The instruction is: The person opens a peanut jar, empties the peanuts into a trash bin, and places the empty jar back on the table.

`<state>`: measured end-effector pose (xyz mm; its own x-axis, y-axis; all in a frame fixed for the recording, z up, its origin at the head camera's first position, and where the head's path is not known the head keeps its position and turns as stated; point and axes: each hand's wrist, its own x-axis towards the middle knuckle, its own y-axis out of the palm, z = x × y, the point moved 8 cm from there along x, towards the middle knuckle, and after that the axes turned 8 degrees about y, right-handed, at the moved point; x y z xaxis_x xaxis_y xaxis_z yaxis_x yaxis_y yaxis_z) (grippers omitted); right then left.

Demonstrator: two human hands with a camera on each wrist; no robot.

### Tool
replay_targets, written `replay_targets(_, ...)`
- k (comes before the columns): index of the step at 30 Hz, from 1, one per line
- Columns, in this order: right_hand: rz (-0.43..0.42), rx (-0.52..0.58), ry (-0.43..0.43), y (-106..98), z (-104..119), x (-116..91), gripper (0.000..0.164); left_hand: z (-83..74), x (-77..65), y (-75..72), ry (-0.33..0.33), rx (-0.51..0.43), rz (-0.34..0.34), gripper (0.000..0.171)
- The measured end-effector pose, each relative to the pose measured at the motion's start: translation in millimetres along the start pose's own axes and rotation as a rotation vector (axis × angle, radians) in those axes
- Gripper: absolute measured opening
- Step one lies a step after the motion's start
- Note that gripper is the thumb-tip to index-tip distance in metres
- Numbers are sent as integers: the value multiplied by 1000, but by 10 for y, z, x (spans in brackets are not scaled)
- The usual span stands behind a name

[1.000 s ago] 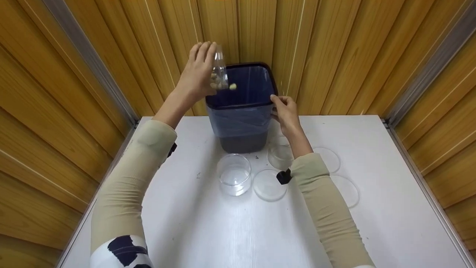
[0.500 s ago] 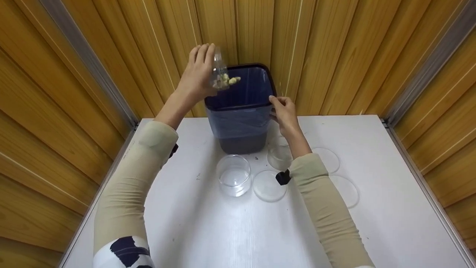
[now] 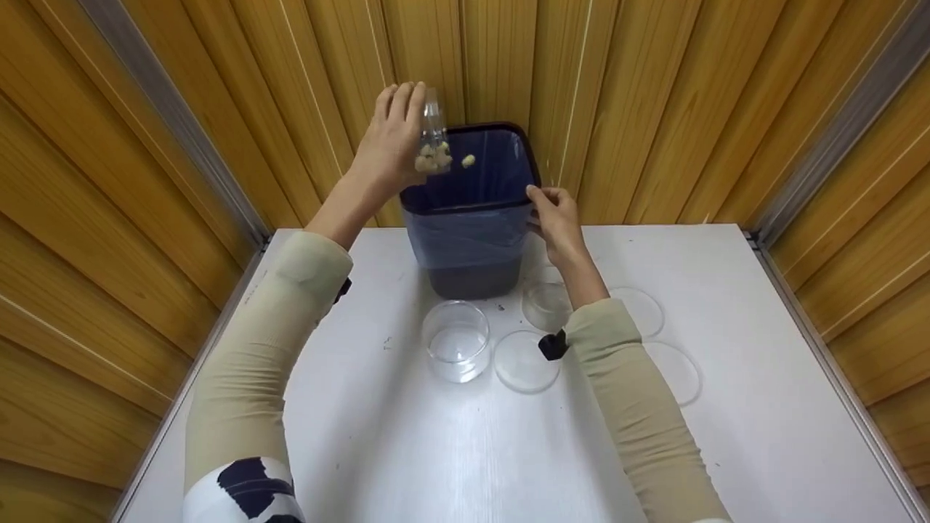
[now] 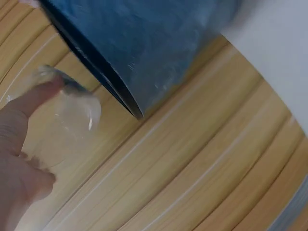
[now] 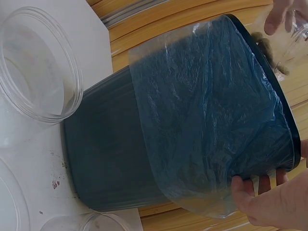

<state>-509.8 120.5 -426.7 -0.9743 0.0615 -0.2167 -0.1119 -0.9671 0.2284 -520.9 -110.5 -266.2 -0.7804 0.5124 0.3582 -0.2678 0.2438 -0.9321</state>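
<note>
My left hand (image 3: 385,145) grips a clear jar (image 3: 434,120), tipped on its side above the left of the bin's opening. Small pale yellow-green pieces (image 3: 429,157) are gathered near the jar's mouth, and one loose piece (image 3: 468,160) is in the air just beyond it. What kind they are is too small to tell. The dark bin (image 3: 476,280) stands upright at the back of the table, lined with a thin blue-tinted bag (image 5: 202,106) folded over its rim. At the front right corner of that rim, my right hand (image 3: 559,221) holds the edge, thumb on top.
An open clear jar (image 3: 458,349) stands in front of the bin, and another clear jar (image 3: 545,305) is beside my right wrist. Several clear round lids, including one flat lid (image 3: 527,362), lie on the white table (image 3: 465,450). Wood-panelled walls (image 3: 654,109) enclose it.
Pieces have slid toward the tipped jar's mouth, and some have dropped out over the bin. The left hand has shifted only slightly; the right hand stays on the rim.
</note>
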Motion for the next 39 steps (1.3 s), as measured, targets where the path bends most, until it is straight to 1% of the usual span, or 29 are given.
replay_targets(1,-2,0,4,-2,-2,1,34,-5,1,6,3,9,2,129)
replay_targets(3,-6,0,9,-6,-2,0,33,-40,14,14,45,80,11,126)
replay_targets(5,-8,-4,13,-8,2,-2,33,-49,18,20,51,85,8,125)
replay_targets(7,-9,-13,16,-8,8,-8,35,-66,26,24,75,129,11,125)
replay_targets(8,-9,-15,18,-6,10,-13,36,-71,28,25,79,132,13,125)
replay_targets(10,-7,-18,22,-6,9,-13,38,-50,23,24,49,72,7,128)
replay_targets(11,-4,-18,22,-1,10,-16,39,-44,22,22,44,67,6,128)
replay_targets(13,-2,-16,24,0,-2,-7,40,-54,25,26,62,101,13,126)
replay_targets(15,0,-14,20,-1,-6,-11,40,-58,22,33,66,98,11,126)
replay_targets(17,-1,-19,12,-3,-6,-17,41,-82,27,48,96,137,17,124)
replay_targets(18,-3,-24,8,-3,-10,-17,41,-90,26,55,109,141,16,122)
replay_targets(21,-5,-34,-1,3,-10,-24,40,-63,15,54,81,44,-21,124)
replay_targets(25,-12,-35,0,10,-11,-15,38,-64,15,19,94,46,-63,122)
replay_targets(26,-14,-33,3,7,-10,-16,38,-73,18,12,103,69,-70,122)
replay_targets(27,-19,-32,4,4,-5,-15,38,-95,24,7,124,113,-70,121)
replay_targets(29,-25,-27,6,-1,3,-12,37,-142,33,21,167,197,-52,118)
replay_targets(32,-34,-21,12,-14,7,-12,36,-177,28,69,198,242,-28,118)
replay_targets(34,-33,-17,14,-10,6,-13,36,-191,13,112,220,301,-3,111)
replay_targets(35,-30,-17,17,-3,3,-15,36,-190,2,127,225,319,5,109)
replay_targets(36,-26,-16,22,3,-1,-17,36,-181,-9,130,220,316,2,108)
replay_targets(39,-18,-15,26,17,-2,-28,36,-162,-22,101,206,315,-28,100)
